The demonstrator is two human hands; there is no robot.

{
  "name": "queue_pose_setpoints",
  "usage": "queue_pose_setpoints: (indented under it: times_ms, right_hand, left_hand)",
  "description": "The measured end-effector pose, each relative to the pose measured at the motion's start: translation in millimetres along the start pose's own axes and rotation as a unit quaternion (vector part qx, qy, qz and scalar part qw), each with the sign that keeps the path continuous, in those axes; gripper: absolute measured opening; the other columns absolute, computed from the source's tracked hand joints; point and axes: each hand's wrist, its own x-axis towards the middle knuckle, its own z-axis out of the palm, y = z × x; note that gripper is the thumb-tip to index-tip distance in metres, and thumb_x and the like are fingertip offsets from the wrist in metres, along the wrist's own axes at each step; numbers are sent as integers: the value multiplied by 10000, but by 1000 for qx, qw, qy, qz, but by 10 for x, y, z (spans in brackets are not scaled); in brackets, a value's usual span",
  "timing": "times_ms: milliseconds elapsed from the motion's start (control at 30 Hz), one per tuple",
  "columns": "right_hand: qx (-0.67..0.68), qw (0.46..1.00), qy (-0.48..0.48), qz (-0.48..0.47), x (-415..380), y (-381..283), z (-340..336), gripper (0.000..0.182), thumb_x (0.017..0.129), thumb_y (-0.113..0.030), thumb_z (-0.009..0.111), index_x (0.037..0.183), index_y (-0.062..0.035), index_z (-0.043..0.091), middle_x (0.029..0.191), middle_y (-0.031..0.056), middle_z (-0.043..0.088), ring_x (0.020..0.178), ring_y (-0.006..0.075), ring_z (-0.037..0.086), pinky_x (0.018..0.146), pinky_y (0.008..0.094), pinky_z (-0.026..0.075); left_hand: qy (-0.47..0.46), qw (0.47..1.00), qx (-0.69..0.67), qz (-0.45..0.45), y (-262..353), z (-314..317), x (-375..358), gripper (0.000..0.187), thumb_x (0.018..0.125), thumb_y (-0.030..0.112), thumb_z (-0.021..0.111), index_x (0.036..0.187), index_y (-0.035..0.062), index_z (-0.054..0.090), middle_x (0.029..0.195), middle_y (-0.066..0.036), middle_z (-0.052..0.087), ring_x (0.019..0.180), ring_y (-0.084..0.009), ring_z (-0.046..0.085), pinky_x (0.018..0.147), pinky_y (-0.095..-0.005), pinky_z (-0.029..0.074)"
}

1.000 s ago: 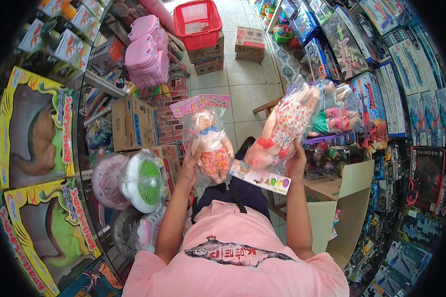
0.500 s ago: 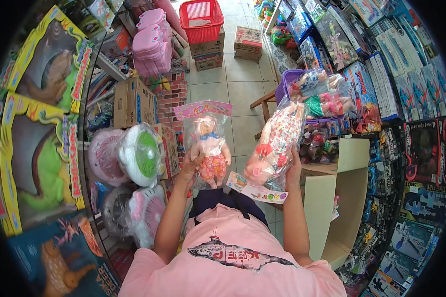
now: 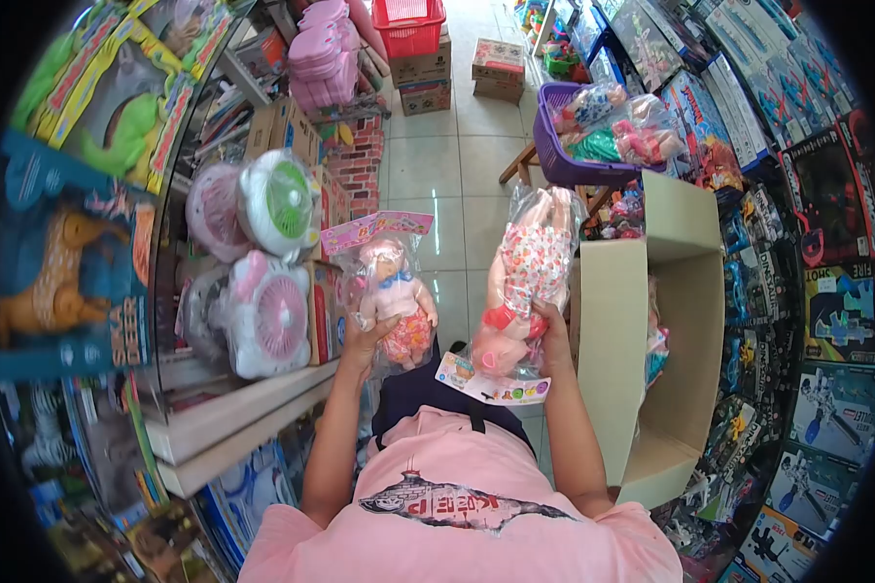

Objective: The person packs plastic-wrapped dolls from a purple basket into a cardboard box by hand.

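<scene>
My left hand grips a bagged baby doll by its lower side. This doll is upright, with a blue bow, floral shorts and a pink header card at the top. In my right hand is a second bagged doll, larger and held head down, dressed in a strawberry-like red and white print. Its header card hangs at the bottom, near my lap. The two dolls are side by side and apart. Fingers behind both bags are partly hidden.
An open cardboard box stands at my right, with some colourful contents showing. Beyond it, a purple basket holds more bagged dolls. Wrapped fans are stacked at left. A red basket sits on cartons ahead. Boxed toys line both sides.
My view has shifted, bringing the purple basket and open box farther left. Both dolls stay in my hands; the left one now leans slightly, and the right one is more upright.
</scene>
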Motion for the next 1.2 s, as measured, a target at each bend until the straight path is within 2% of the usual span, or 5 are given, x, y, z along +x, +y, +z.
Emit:
queue_pose_setpoints:
  times_ms: [233, 467, 833, 933, 1200]
  right_hand:
    - [-31, 999, -24, -38, -514, 245, -29, 368, 842, -252, 672, 1116, -11, 628, 1052, 82, 671, 960, 190, 653, 882, 338, 502]
    - [-42, 998, -26, -49, -1003, 454, -189, 475, 835, -248, 684, 1225, -6, 561, 1068, 73, 659, 973, 179, 647, 886, 342, 500]
    - [-127, 988, 5, -93, -2043, 1026, -630, 590, 805, -213, 691, 1307, 28, 494, 1163, 110, 621, 1033, 209, 628, 907, 357, 498]
    - [-127, 989, 12, -76, -2296, 983, -733, 599, 808, -208, 690, 1319, 25, 480, 1160, 108, 621, 1039, 206, 625, 906, 358, 499]
    - [-151, 970, -10, -191, -2808, 395, -625, 605, 832, -189, 695, 1336, 38, 449, 1180, 130, 612, 1057, 199, 624, 915, 349, 502]
  left_hand:
    - [30, 999, -11, -5, -134, -73, -842, 762, 728, 47, 773, 1384, 21, 386, 1296, -110, 541, 1204, -215, 545, 1038, -358, 429]
    - [44, 997, -30, 64, -92, 0, -1478, 770, 725, 44, 758, 1400, 11, 389, 1288, -109, 543, 1195, -211, 547, 1041, -354, 421]
    - [57, 996, -58, 36, -754, -258, -2593, 770, 707, 63, 773, 1383, 17, 406, 1268, -96, 557, 1189, -203, 547, 1035, -343, 414]
    - [47, 996, -63, 30, -834, -153, -2720, 761, 712, 63, 768, 1381, 17, 409, 1267, -96, 558, 1186, -203, 547, 1035, -346, 416]
    - [24, 998, -46, 45, -949, 242, -2685, 771, 723, 77, 764, 1395, 11, 391, 1306, -108, 521, 1211, -220, 521, 1030, -343, 414]
